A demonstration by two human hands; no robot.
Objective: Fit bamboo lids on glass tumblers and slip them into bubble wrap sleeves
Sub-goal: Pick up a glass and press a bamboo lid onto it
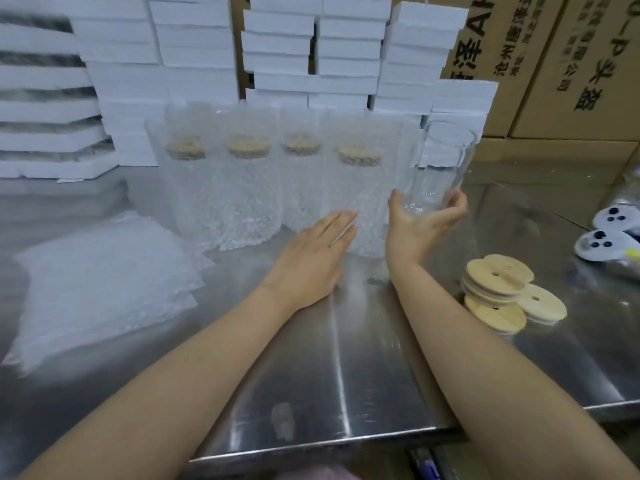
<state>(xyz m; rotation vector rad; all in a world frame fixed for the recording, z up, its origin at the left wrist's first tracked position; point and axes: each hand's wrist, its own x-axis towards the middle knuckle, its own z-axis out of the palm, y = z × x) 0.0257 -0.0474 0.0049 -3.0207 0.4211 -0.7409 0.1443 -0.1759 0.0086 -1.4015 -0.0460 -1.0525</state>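
My right hand (pixel 420 226) grips the base of a bare glass tumbler (pixel 440 168), tilted slightly right, with no lid on it. My left hand (pixel 317 256) lies flat with straight fingers against the nearest wrapped tumbler (pixel 360 188). Several lidded tumblers in bubble wrap sleeves (pixel 242 188) stand in a row behind. A small pile of round bamboo lids (pixel 509 292) lies on the steel table (pixel 311 375) to the right. A stack of flat bubble wrap sleeves (pixel 104 285) lies to the left.
White foam boxes (pixel 311 57) are stacked along the back, cardboard cartons (pixel 561 64) at the right. Two white controllers (pixel 606 233) lie at the far right. The table's front edge runs close to me.
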